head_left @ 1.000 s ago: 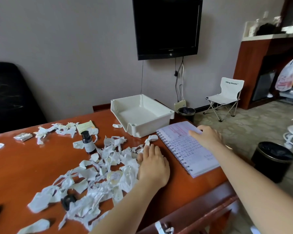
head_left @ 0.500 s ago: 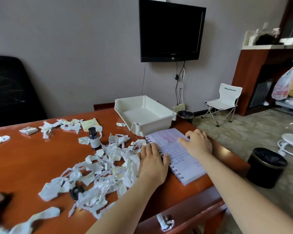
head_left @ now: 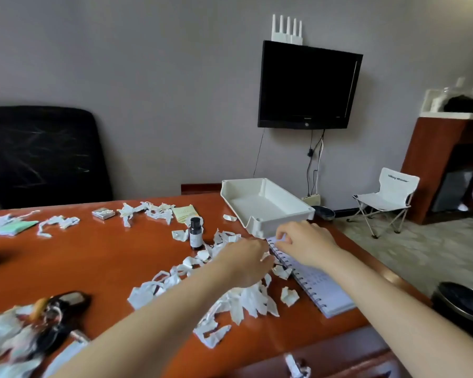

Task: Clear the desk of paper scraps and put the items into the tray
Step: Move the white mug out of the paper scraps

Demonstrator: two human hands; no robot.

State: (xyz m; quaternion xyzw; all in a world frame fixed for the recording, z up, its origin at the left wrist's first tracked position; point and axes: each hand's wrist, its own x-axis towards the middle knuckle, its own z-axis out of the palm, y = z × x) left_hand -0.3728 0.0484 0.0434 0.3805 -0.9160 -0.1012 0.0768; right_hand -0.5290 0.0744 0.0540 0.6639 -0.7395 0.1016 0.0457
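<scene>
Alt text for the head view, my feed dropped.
The left hand and right hand meet at the far corner of a spiral notebook beside a white tray on a red-brown desk. Torn paper scraps and a dark bottle lie to the left.

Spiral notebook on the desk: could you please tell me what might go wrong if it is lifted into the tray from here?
1. Torn white paper scraps lie on the wire edge of the white spiral-bound notebook, whose far corner the right hand seems to pinch; lifting it may carry them into the white plastic tray.
2. The small dark glass bottle stands upright among scraps near the left hand; a sweeping move could topple it.
</scene>
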